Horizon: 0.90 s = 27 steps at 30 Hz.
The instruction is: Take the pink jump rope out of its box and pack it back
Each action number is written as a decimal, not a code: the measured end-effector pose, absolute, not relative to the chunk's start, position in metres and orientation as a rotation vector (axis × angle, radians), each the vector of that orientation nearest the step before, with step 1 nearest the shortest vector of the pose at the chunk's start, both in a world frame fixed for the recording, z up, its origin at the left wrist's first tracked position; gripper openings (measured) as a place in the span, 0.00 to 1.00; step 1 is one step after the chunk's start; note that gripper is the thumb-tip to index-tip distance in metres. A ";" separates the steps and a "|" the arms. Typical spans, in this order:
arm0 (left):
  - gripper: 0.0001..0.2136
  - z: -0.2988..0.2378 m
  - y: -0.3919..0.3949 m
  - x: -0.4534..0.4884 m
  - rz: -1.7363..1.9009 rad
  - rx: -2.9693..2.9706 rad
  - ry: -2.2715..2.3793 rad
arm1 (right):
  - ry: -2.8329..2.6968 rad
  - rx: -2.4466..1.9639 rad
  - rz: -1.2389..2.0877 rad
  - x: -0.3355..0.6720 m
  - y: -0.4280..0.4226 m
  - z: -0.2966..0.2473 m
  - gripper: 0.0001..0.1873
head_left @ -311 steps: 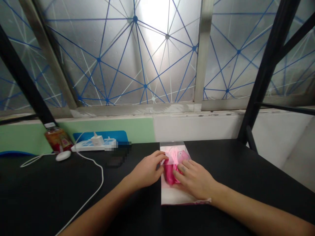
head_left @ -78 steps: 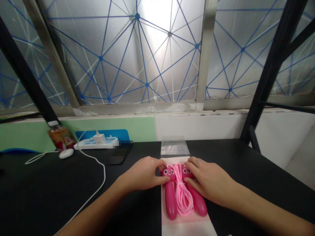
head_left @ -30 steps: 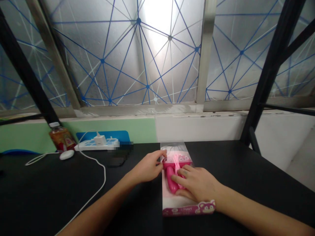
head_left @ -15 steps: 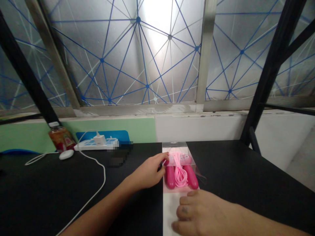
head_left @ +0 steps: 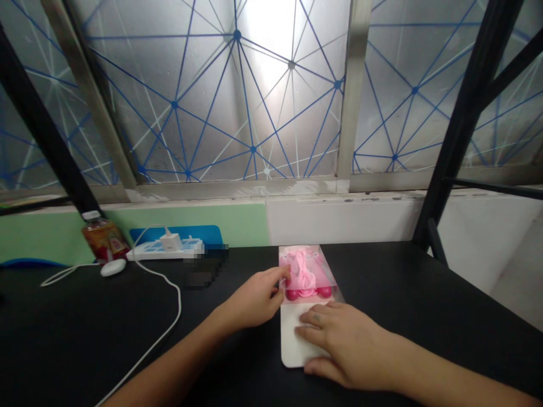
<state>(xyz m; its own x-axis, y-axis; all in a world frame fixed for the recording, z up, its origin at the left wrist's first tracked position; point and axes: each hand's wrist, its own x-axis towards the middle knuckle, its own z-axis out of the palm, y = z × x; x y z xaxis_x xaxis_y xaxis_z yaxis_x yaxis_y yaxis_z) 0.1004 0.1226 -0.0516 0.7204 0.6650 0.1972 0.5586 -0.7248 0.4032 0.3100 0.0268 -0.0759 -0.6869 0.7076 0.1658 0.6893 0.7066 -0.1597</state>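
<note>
A pink jump rope [head_left: 305, 271], its rope bundled between two dark pink handles, lies mostly inside a clear plastic sleeve [head_left: 328, 278]. Its handle ends stick out of the near opening. Beneath the rope is a pink and white card [head_left: 291, 342], whose white part extends toward me on the desk. My left hand [head_left: 265, 294] grips the sleeve's left edge between thumb and fingers. On the white part lies my right hand [head_left: 345, 342], fingers stretched over the card and thumb by its near edge.
On the black desk [head_left: 237, 367] at left stand a tilted drink bottle [head_left: 104, 237] and a white power strip [head_left: 153, 249] with a plugged-in charger. A white cable [head_left: 178, 299] runs toward me beside a white puck-shaped object [head_left: 113, 267]. Black frame posts [head_left: 449, 141] flank the frosted window.
The card and jump rope have slid away from me, deeper into the sleeve. My right hand moved forward with the card, its fingers now straighter. My left hand stays at the sleeve's edge.
</note>
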 end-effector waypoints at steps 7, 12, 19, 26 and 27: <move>0.13 -0.051 0.125 0.090 0.510 2.612 0.933 | -2.691 -1.025 0.306 0.315 0.018 -0.058 0.26; 0.14 -0.058 0.135 0.083 0.527 2.503 0.887 | -2.443 -1.140 0.118 0.328 0.035 -0.062 0.18; 0.25 -0.049 0.127 0.078 0.421 2.518 0.905 | -2.255 -1.456 0.041 0.341 0.062 -0.091 0.35; 0.26 -0.053 0.124 0.075 0.419 2.636 0.912 | -2.186 -1.466 0.019 0.340 0.065 -0.084 0.24; 0.26 -0.053 0.125 0.075 0.421 2.646 0.908 | -2.205 -1.446 0.052 0.341 0.064 -0.082 0.22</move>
